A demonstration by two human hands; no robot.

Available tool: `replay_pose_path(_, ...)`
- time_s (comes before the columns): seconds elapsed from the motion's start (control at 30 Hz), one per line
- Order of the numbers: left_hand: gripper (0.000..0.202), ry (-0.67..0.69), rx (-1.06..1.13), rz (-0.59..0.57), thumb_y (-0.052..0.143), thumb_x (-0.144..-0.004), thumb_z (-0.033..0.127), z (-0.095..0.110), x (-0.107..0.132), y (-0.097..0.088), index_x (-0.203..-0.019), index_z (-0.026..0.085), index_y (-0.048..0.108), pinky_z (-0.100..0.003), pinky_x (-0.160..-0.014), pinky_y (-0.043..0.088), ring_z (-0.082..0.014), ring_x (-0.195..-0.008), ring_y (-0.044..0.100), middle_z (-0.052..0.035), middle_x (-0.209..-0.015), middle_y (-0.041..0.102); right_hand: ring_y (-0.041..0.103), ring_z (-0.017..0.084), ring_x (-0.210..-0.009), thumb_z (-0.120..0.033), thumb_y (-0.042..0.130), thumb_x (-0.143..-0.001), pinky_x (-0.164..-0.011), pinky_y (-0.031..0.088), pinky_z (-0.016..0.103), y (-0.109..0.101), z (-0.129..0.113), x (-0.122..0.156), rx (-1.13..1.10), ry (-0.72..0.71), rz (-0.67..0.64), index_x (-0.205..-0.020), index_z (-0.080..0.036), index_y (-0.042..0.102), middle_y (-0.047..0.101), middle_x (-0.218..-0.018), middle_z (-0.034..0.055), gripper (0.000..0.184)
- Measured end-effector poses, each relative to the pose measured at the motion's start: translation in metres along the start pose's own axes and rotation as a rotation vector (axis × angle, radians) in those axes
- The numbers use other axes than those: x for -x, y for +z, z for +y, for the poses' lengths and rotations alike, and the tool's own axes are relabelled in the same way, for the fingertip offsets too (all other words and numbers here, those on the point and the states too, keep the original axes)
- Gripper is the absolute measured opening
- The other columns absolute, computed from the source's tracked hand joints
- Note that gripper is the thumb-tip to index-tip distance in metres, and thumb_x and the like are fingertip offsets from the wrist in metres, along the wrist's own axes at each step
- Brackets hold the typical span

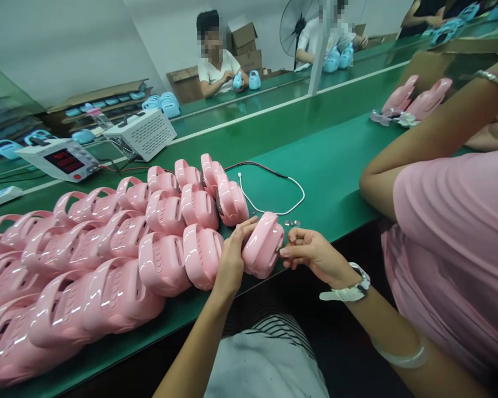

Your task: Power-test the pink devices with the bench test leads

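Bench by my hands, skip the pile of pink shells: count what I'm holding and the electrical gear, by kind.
Pink shell in the left hand: 1
Meter box with red display: 1
White vented box: 1
Looped cable: 1
Total: 4

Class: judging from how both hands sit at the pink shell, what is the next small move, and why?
Probably press the small part pinched in the right hand into the end of the glossy pink plastic handled shell. The left hand already steadies that shell at the green bench's edge, and the right fingers touch its end.
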State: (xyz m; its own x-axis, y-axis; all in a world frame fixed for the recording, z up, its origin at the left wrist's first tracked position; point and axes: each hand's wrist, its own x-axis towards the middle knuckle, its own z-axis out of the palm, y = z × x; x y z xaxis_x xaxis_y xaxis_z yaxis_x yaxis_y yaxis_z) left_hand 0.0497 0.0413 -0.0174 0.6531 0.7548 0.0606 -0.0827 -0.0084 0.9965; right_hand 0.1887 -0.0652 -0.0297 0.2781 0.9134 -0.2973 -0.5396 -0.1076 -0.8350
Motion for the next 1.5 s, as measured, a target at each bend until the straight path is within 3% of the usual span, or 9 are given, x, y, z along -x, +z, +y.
replay_pose_path(0.1, 0.036, -0.086, 0.034, 0.005, 0.056, -0.081, 0.045, 0.005, -0.005, 0.003, -0.091, 0.015, 0.073, -0.036, -0.103, 0.038, -0.0273, -0.116, 0.053, -0.0082, -0.114, 0.066, 0.062, 0.012, -0.048, -0.022, 0.086, -0.051, -0.043, 0.044, 0.015, -0.004, -0.002, 0.005, 0.018, 0.003, -0.028, -0.065, -0.017, 0.044, 0.061, -0.056, -0.0041, 0.045)
replay_pose_path(0.23, 0.029, -0.187, 0.1, 0.045, 0.07, -0.065, 0.035, 0.003, -0.01, 0.009, -0.087, 0.016, 0.071, -0.026, -0.074, 0.046, -0.0201, -0.087, 0.061, -0.0045, -0.094, 0.07, 0.062, 0.012, -0.047, -0.023, 0.087, -0.052, -0.044, 0.045, 0.016, -0.007, -0.005, 0.009, 0.052, 0.001, -0.03, -0.065, -0.017, 0.045, 0.061, -0.057, -0.0037, 0.044)
replay_pose_path(0.4, 0.039, -0.195, 0.138, -0.101, 0.071, -0.066, 0.029, -0.002, -0.013, 0.009, -0.103, 0.019, 0.067, -0.021, -0.072, 0.046, -0.019, -0.093, 0.061, -0.0035, -0.104, 0.069, 0.055, 0.009, -0.04, -0.023, 0.088, -0.049, -0.041, 0.045, 0.017, -0.005, -0.004, 0.007, 0.041, 0.003, -0.031, -0.063, -0.017, 0.044, 0.058, -0.055, -0.0053, 0.047)
replay_pose_path(0.5, 0.039, -0.207, 0.154, -0.105, 0.069, -0.066, 0.028, -0.003, -0.013, 0.009, -0.103, 0.017, 0.066, -0.021, -0.069, 0.046, -0.0203, -0.094, 0.062, -0.004, -0.103, 0.069, 0.05, 0.007, -0.036, -0.023, 0.089, -0.048, -0.036, 0.038, 0.016, -0.005, -0.002, 0.006, 0.018, 0.0, -0.05, -0.063, -0.018, 0.042, 0.057, -0.055, -0.0062, 0.05)
replay_pose_path(0.7, 0.034, -0.184, 0.152, -0.072, 0.067, -0.067, 0.027, -0.006, -0.012, 0.011, -0.101, 0.019, 0.067, -0.023, -0.077, 0.048, -0.0214, -0.098, 0.061, -0.0031, -0.106, 0.068, 0.044, 0.006, -0.044, -0.031, 0.088, -0.052, -0.039, 0.033, 0.017, -0.001, 0.001, 0.007, 0.118, -0.129, 0.025, -0.066, -0.019, 0.044, 0.054, -0.059, -0.006, 0.048)
replay_pose_path(0.87, 0.033, -0.142, 0.153, -0.082, 0.064, -0.071, 0.025, -0.009, -0.012, 0.009, -0.103, 0.02, 0.067, -0.023, -0.084, 0.046, -0.0212, -0.105, 0.058, -0.0021, -0.111, 0.066, 0.029, 0.006, -0.046, -0.037, 0.09, -0.05, -0.043, 0.028, 0.019, 0.002, 0.02, 0.005, 0.196, -0.291, 0.212, -0.072, -0.02, 0.048, 0.033, -0.05, -0.0112, 0.05)
replay_pose_path(1.07, 0.033, -0.133, 0.137, -0.099, 0.064, -0.072, 0.027, -0.012, -0.013, 0.009, -0.104, 0.02, 0.066, -0.025, -0.086, 0.045, -0.0221, -0.106, 0.058, -0.0032, -0.113, 0.066, 0.038, 0.008, -0.052, -0.038, 0.085, -0.059, -0.055, 0.039, 0.021, -0.003, 0.028, 0.007, 0.053, -0.237, 0.097, -0.077, -0.02, 0.051, 0.041, -0.055, -0.0084, 0.043)
replay_pose_path(1.23, 0.035, -0.128, 0.128, -0.088, 0.065, -0.069, 0.029, -0.014, -0.015, 0.009, -0.103, 0.021, 0.067, -0.026, -0.084, 0.046, -0.0227, -0.102, 0.059, -0.0029, -0.107, 0.067, 0.039, 0.008, -0.053, -0.036, 0.087, -0.056, -0.053, 0.037, 0.021, -0.004, 0.023, 0.008, 0.041, -0.221, 0.124, -0.075, -0.02, 0.05, 0.044, -0.057, -0.0076, 0.044)
replay_pose_path(1.5, 0.052, -0.232, 0.116, -0.018, 0.067, -0.062, 0.035, -0.013, -0.014, 0.011, -0.108, 0.01, 0.064, -0.045, -0.108, 0.033, -0.0348, -0.123, 0.048, -0.0154, -0.128, 0.057, 0.039, 0.007, -0.053, -0.03, 0.09, -0.05, -0.05, 0.034, 0.018, 0.002, 0.023, 0.007, -0.061, -0.19, 0.178, -0.075, -0.019, 0.052, 0.045, -0.058, -0.0078, 0.047)
